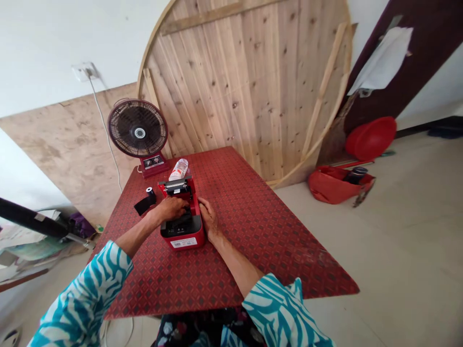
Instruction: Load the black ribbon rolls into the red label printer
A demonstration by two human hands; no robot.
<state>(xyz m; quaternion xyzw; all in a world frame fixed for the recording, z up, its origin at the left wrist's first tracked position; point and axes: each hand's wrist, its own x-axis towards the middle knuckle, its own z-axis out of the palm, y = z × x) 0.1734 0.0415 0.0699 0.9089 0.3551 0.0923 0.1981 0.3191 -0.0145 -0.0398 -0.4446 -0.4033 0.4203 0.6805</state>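
A small red and black printer [183, 231] with its lid raised sits on a red patterned table [253, 231]. My left hand [171, 208] reaches into the printer's open black compartment, fingers curled over something I cannot make out. My right hand [208, 219] lies against the printer's right side, fingers pressed along its wall. A black roll with a loose strip [145, 201] lies just left of the printer. A clear plastic bottle [180, 169] lies behind the raised lid.
A red table fan [139, 132] stands at the table's far left corner, its cord running to a wall socket [85, 71]. A big round wooden panel [249, 82] leans on the wall behind. Red basin [371, 137] and red bag [338, 183] sit on the floor at right.
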